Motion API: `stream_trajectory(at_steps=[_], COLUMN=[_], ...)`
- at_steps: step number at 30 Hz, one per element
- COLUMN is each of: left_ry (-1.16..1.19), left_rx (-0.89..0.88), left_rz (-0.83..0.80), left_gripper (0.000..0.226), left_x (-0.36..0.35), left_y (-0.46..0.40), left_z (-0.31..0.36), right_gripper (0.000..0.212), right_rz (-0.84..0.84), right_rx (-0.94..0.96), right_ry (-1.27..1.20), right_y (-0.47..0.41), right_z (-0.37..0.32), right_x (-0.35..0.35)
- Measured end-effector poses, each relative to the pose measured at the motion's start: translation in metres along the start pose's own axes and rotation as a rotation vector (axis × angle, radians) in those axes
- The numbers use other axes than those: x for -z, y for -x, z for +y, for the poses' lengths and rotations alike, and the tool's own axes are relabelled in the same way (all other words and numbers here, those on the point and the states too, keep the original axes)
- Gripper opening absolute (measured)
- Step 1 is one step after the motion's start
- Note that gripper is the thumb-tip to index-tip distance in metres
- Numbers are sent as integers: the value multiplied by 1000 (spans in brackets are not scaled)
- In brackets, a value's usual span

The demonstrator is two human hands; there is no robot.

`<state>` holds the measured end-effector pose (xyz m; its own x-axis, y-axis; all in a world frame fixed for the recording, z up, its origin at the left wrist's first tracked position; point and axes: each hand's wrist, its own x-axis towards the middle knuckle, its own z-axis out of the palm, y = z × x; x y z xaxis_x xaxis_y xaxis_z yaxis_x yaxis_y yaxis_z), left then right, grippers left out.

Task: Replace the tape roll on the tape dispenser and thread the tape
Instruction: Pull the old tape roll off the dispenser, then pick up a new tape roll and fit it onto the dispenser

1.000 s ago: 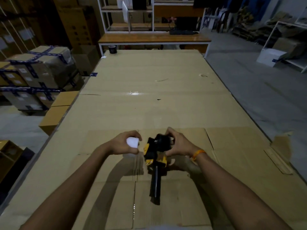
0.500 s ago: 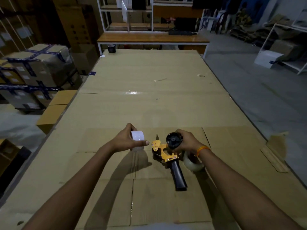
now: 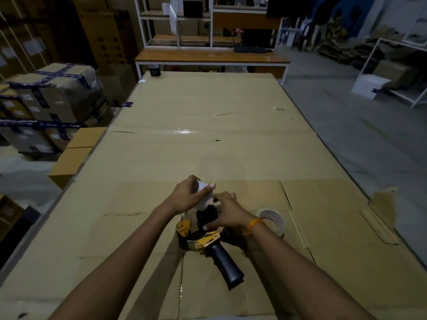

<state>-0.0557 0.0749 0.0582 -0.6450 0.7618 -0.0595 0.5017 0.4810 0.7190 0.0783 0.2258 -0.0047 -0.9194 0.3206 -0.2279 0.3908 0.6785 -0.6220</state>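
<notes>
The yellow and black tape dispenser [image 3: 209, 241] lies on the cardboard-covered table [image 3: 208, 125], its black handle pointing toward me. My left hand [image 3: 187, 198] holds a white tape core [image 3: 204, 195] just above and behind the dispenser's black hub. My right hand [image 3: 227, 212] rests on the hub, thumb pressed on its near side. A clear tape roll [image 3: 272, 219] lies flat on the table to the right of my right wrist, which wears an orange band.
A black tape roll [image 3: 154, 70] stands at the table's far left corner. Stacked taped boxes [image 3: 50, 98] and a brown carton [image 3: 74, 155] sit left of the table. A wooden bench [image 3: 212, 58] and shelving stand beyond it. Loose cardboard strips [image 3: 379, 224] lie at right.
My left hand has carried the white core right, over the dispenser hub. My right hand stays on the hub, and the clear roll beside my wrist is now more exposed.
</notes>
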Motion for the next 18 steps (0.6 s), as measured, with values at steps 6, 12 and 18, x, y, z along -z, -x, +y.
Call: stream_trajectory(at_steps=[6,12,18], left_ry=[-41,36,-38], left_rx=[22,-57,2], left_rz=[-34,-20,-80], left_gripper=[91,121,79], left_x=[-31,-46,-48], left_y=[-4,2,23], left_z=[12,46,40], right_gripper=[117,103,66], right_rz=[217,281,415], right_rx=[167,69,-276], right_ry=[-71,75,157], right_y=[13,22,21], right_z=[-4,18,63], right_x=[33,51,74])
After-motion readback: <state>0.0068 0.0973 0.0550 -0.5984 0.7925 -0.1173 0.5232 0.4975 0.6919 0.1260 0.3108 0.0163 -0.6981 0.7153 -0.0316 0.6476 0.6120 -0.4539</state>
